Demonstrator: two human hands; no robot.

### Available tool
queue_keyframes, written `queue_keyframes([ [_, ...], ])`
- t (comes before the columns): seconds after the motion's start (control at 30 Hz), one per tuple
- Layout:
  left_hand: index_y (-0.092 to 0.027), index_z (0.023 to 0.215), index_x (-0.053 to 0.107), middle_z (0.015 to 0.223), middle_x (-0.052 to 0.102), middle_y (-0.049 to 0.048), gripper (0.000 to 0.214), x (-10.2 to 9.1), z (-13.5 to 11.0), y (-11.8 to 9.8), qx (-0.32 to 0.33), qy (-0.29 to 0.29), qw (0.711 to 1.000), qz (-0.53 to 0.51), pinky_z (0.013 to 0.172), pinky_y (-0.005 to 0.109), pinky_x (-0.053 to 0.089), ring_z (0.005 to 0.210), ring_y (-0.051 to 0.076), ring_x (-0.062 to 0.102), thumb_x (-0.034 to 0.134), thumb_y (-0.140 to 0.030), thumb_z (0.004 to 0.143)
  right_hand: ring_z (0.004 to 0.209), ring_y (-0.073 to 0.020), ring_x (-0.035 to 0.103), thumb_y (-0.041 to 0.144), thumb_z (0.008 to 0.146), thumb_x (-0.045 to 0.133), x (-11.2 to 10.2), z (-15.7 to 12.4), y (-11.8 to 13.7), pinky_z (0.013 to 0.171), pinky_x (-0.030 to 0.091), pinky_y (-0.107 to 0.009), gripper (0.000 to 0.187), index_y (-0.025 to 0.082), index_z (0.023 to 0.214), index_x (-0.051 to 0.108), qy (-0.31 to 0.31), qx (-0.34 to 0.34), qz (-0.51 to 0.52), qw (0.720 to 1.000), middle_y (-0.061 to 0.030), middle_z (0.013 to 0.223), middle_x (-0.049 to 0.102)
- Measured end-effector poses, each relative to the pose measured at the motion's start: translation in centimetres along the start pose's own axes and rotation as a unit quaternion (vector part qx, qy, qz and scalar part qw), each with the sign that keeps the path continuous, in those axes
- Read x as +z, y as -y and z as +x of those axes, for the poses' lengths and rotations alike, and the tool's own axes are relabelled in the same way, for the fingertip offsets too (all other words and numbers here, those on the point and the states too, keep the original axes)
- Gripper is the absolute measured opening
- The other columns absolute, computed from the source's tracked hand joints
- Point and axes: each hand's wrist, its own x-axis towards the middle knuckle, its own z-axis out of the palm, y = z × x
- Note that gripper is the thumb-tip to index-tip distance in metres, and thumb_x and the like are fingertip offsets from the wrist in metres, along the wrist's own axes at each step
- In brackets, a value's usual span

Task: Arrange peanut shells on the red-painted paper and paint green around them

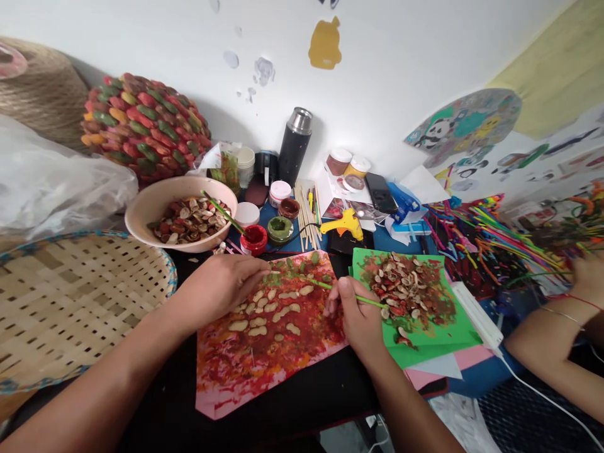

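My right hand [355, 313] grips a thin green paintbrush [330, 287] whose tip points left onto a green-painted peanut shell. My left hand [225, 283] is closed in a pinch on that small shell [272, 277] at the top of a pink sheet [264, 340] smeared with red paint. Several unpainted peanut shells [268, 311] lie in rows on the sheet. A few green-painted shells [302, 263] lie along its far edge.
A green sheet [425, 340] with red-painted shells lies to the right. Behind are a bowl [151, 207] of shells, red [253, 239] and green [280, 229] paint pots, a yellow glue gun [348, 223] and a flask [293, 146]. A woven tray [70, 302] sits left. Another person's arm [547, 340] reaches in at right.
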Motion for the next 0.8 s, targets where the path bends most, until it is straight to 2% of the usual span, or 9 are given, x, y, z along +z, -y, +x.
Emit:
queue_keyframes([
  [0.23, -0.023, 0.109, 0.081, 0.099, 0.085, 0.0064, 0.043, -0.1, 0.1, -0.2, -0.005, -0.004, 1.0, -0.01, 0.072, 0.03, 0.057, 0.079, 0.021, 0.079, 0.043, -0.043, 0.116, 0.047, -0.0158, 0.06, 0.07, 0.108, 0.059, 0.1, 0.3, 0.2, 0.05, 0.047, -0.027, 0.06, 0.023, 0.07, 0.064, -0.011, 0.007, 0.008, 1.0, 0.0012, 0.052, 0.061],
  [0.37, -0.024, 0.109, 0.081, 0.099, 0.085, 0.0057, 0.039, 0.1, 0.0, 0.0, -0.014, 0.002, 1.0, -0.011, 0.068, 0.029, 0.056, 0.078, 0.02, 0.078, 0.046, -0.041, 0.115, 0.049, -0.0165, 0.062, 0.072, 0.107, 0.059, 0.4, 0.3, 0.2, 0.052, 0.049, -0.027, 0.06, 0.023, 0.071, 0.065, 0.012, 0.005, 0.002, 1.0, 0.0008, 0.054, 0.062],
  [0.53, -0.022, 0.108, 0.079, 0.101, 0.086, 0.0065, 0.04, 0.1, 0.0, 0.0, 0.01, -0.006, 1.0, 0.001, 0.07, 0.029, 0.056, 0.078, 0.02, 0.079, 0.044, -0.039, 0.116, 0.046, -0.0159, 0.06, 0.071, 0.107, 0.06, 0.4, 0.5, 0.1, 0.05, 0.048, -0.027, 0.06, 0.023, 0.071, 0.065, 0.002, 0.009, 0.005, 1.0, 0.0017, 0.052, 0.061],
  [0.8, -0.023, 0.109, 0.081, 0.1, 0.085, 0.0058, 0.038, -0.1, 0.1, -0.3, -0.006, 0.002, 1.0, -0.018, 0.068, 0.029, 0.056, 0.076, 0.02, 0.078, 0.047, -0.039, 0.114, 0.052, -0.0164, 0.063, 0.066, 0.11, 0.057, 1.3, 0.8, 0.1, 0.057, 0.051, -0.027, 0.058, 0.023, 0.073, 0.065, 0.041, -0.001, 0.003, 0.999, 0.0007, 0.057, 0.064],
])
